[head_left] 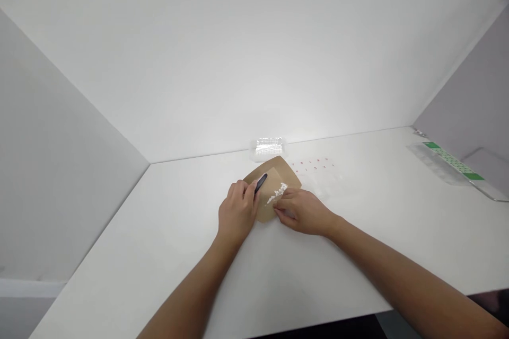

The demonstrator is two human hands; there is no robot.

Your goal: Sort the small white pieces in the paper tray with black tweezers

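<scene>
A brown paper sheet (278, 176) lies on the white table (159, 233), with a row of small white pieces (277, 193) on it. My left hand (236, 212) is closed around a thin black tool (260, 182) whose tip rests on the paper. My right hand (304, 211) rests on the paper's near right edge, its fingers pinched beside the white pieces. What the fingers pinch is too small to name.
A clear plastic container (269, 148) stands behind the paper against the back wall. A clear bag with red markings (318, 167) lies to the right. Clear packets with green strips (451, 164) lie at the far right. White walls enclose three sides.
</scene>
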